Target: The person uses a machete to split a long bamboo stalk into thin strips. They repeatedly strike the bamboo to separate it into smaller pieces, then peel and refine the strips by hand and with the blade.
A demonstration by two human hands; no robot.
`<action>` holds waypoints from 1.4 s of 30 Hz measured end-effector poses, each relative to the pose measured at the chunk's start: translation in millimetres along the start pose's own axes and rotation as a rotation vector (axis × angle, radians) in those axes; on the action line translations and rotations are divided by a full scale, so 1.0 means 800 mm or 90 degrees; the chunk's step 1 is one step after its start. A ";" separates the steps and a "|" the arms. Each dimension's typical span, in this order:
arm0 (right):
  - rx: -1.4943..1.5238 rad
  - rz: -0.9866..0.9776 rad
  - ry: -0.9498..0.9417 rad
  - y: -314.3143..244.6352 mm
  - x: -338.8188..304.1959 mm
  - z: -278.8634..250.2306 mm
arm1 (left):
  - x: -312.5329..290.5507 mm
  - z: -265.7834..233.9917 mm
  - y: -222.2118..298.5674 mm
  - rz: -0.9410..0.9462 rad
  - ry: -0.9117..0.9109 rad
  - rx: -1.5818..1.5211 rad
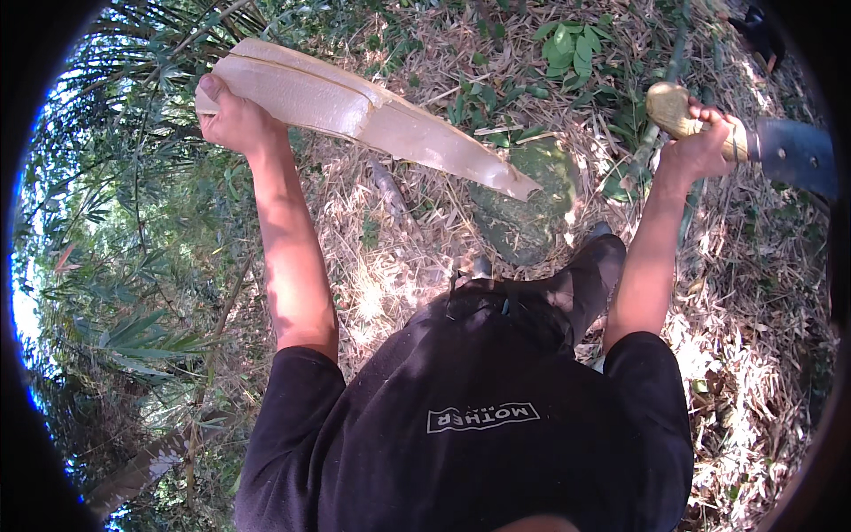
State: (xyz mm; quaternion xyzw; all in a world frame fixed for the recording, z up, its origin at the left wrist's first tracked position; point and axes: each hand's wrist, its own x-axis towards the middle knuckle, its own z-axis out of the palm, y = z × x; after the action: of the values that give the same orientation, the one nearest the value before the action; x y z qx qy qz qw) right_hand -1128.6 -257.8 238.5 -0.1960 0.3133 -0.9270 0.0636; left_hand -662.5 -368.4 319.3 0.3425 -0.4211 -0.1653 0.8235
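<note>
My left hand (235, 120), raised at the upper left, is closed round the wide end of a long, pale, dry sheath (310, 93) that looks like a bamboo culm sheath. It slants down to the right and tapers to a ragged tip, with a lengthwise fold or split and a crease midway. At the upper right my right hand (700, 149) grips the wooden handle of a machete (798, 155). Its dark blade points right, away from the sheath, and runs out toward the picture's dim rim, where its end is hidden.
A flat, mossy stone (523, 208) lies in front of my feet, partly behind the sheath's tip. Dry leaf litter (736, 293) covers the ground. Dense bamboo foliage (142, 222) fills the left side. A broad-leaved green plant (570, 49) grows ahead, near a thin green stem (678, 44).
</note>
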 end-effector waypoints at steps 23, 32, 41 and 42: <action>-0.237 1.080 -0.195 0.110 -0.335 -0.245 | -0.040 0.054 0.046 0.085 -0.065 -0.072; -0.578 0.800 -0.272 0.104 -0.267 -0.227 | -0.057 0.069 0.017 0.048 -0.019 0.059; -0.580 0.756 -0.163 0.050 -0.228 -0.259 | -0.114 0.098 0.073 -0.051 0.051 -0.010; -0.554 0.769 -0.167 0.043 -0.236 -0.249 | -0.112 0.108 0.091 -0.024 0.045 -0.014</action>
State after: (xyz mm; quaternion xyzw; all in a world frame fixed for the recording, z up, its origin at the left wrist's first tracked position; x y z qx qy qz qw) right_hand -1036.7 -129.2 11.8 -0.1062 0.6937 -0.4931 0.5142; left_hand -786.3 -303.3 354.2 0.3467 -0.3832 -0.1733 0.8384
